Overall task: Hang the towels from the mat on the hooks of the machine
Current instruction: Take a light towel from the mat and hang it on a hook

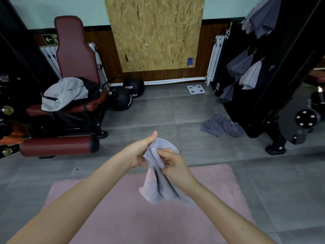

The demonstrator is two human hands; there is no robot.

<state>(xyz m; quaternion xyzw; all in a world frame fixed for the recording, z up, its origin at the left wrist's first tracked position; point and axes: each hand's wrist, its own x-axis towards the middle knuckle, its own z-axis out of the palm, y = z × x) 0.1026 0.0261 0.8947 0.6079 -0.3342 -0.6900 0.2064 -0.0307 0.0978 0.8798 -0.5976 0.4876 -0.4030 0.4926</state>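
Hanging above the pink mat [105, 208], a grey towel [156, 187] is pinched at its top by the left grip [139, 152] and the right grip [174, 164], left thumb raised. Other towels [249, 76] hang on the machine [274, 95] at right; a dark heap [221, 125] lies on the floor [158, 111] beside it.

Dim, even indoor light with soft, faint shadows. The wide lens bends the tall black metal gym machine [274, 81] at right and blurs the near forearms; the far wall looks slightly soft.
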